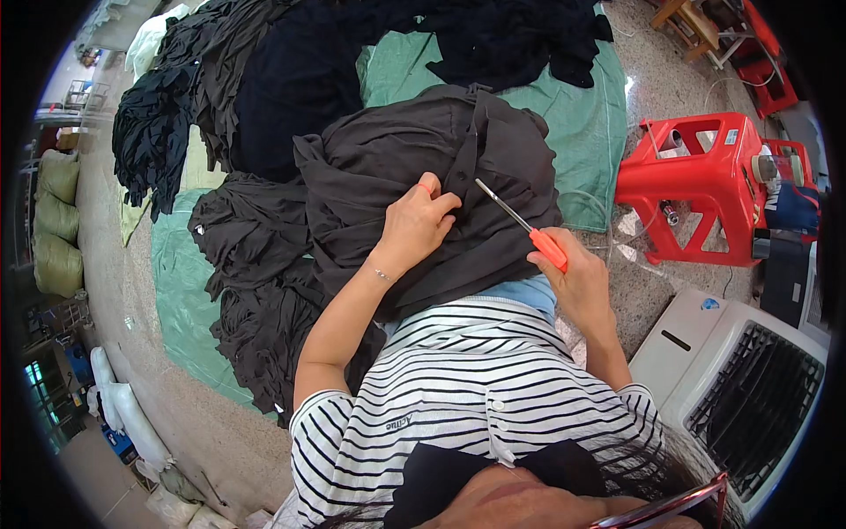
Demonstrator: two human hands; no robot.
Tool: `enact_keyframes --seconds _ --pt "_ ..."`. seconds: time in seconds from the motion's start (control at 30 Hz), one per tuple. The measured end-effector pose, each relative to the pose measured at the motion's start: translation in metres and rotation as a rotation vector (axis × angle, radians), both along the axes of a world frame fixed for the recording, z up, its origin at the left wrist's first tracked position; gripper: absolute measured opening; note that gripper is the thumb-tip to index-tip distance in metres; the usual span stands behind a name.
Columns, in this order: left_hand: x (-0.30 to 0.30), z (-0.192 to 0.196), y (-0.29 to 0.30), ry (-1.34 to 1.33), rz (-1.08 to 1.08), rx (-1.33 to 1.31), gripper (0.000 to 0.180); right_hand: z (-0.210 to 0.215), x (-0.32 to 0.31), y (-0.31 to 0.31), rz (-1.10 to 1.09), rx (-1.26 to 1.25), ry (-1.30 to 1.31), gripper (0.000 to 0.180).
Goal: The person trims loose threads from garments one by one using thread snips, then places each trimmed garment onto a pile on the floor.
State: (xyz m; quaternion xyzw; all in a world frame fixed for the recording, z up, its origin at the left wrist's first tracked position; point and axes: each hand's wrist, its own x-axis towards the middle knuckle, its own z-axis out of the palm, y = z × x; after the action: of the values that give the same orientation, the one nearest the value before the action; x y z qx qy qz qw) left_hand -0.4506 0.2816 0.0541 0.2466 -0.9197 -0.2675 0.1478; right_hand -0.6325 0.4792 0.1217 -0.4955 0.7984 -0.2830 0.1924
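Closest to you is your striped shirt (476, 397), with a dark garment (414, 176) spread over your lap and bunched up toward the floor. Your left hand (414, 225) is pinched shut on a fold of that garment, fingers curled into the cloth near its seam. Your right hand (577, 278) is wrapped around the orange handle of the snips (520, 222), blades pointing up-left at the seam, tip just beside your left fingers.

To your right there's a white fan (731, 370) with a dark grille, near your elbow. Past it sits a red stool (696, 189); stuff is parked on and beside it, including a spool-like thing, but I can't tell exactly what it is.

On your left, a pile (256, 291) of dark pieces lies on a green sheet (181, 300) over the floor. Further out, more dark clothes (291, 70) are heaped across that sheet. Far left, some stuffed green sacks (55, 220) stand by the edge; can't see inside them.
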Motion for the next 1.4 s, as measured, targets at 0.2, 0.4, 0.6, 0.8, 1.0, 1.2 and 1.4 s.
enact_keyframes --seconds 0.2,0.4,0.6,0.8,1.0,1.2,1.4 --pt "-0.007 -0.017 0.015 0.043 0.141 -0.247 0.021 -0.006 0.005 0.006 0.011 -0.012 0.012 0.037" --pt "-0.006 -0.016 0.016 -0.033 0.129 -0.347 0.018 -0.005 0.009 0.004 0.037 -0.021 0.044 0.035" --pt "0.001 -0.032 0.005 0.093 0.173 -0.197 0.016 0.0 0.014 0.007 0.079 0.036 0.059 0.035" --pt "0.022 -0.007 -0.009 0.323 0.279 0.818 0.018 0.007 0.021 0.006 0.075 0.025 0.003 0.032" --pt "0.02 0.004 0.006 0.317 0.272 0.654 0.02 0.012 0.027 0.002 0.146 0.112 0.08 0.032" --pt "0.021 0.001 0.009 0.315 0.296 0.677 0.018 0.007 0.031 0.001 0.153 0.055 0.118 0.037" --pt "0.016 0.0 0.012 0.333 0.342 0.688 0.019 0.002 0.029 -0.001 0.155 0.088 0.124 0.04"
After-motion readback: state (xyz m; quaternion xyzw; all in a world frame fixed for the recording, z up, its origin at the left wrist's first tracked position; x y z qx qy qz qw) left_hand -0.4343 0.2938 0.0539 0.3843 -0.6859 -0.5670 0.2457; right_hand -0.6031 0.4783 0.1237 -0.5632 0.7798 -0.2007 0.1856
